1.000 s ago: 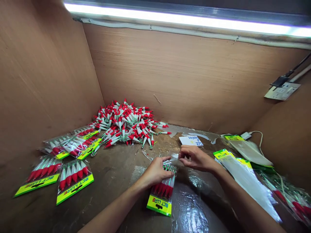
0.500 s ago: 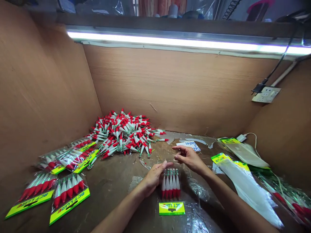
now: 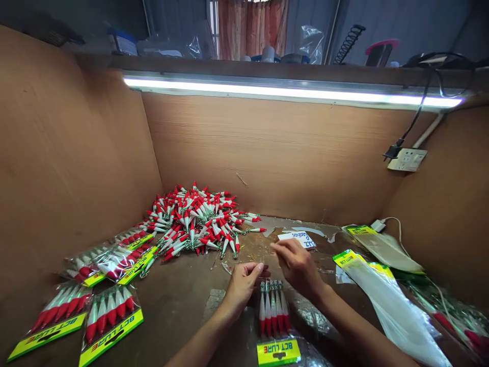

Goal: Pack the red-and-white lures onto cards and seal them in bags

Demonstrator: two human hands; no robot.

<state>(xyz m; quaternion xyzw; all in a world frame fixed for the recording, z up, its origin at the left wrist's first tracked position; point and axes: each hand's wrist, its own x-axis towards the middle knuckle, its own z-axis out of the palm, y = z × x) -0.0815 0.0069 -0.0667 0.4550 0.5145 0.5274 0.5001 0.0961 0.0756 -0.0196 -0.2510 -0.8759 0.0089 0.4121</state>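
Note:
In front of me lies a clear bag of red-and-white fishing lures (image 3: 273, 308), its yellow-green header card (image 3: 278, 352) toward me. The lures sit side by side, red ends at the card and green hooks at the far end. My left hand (image 3: 244, 283) pinches the far end of this bag between thumb and fingers. Just right of it and slightly higher, my right hand (image 3: 300, 267) has its fingers drawn together; whatever is in them is hidden or too thin to see. Behind it lies a white paper label with blue handwriting (image 3: 297, 239).
A heap of loose lures (image 3: 198, 219) lies at the back left. Several filled lure packs (image 3: 110, 308) lie at the left. On the right are flat bags with yellow headers (image 3: 385, 290) and more packed lures (image 3: 451, 311). A power socket (image 3: 407, 159) is on the back wall.
The view has tilted up. My right hand has gone from spread fingers to closed ones. The bag of lures has turned slightly, and my left thumb now presses on its far end.

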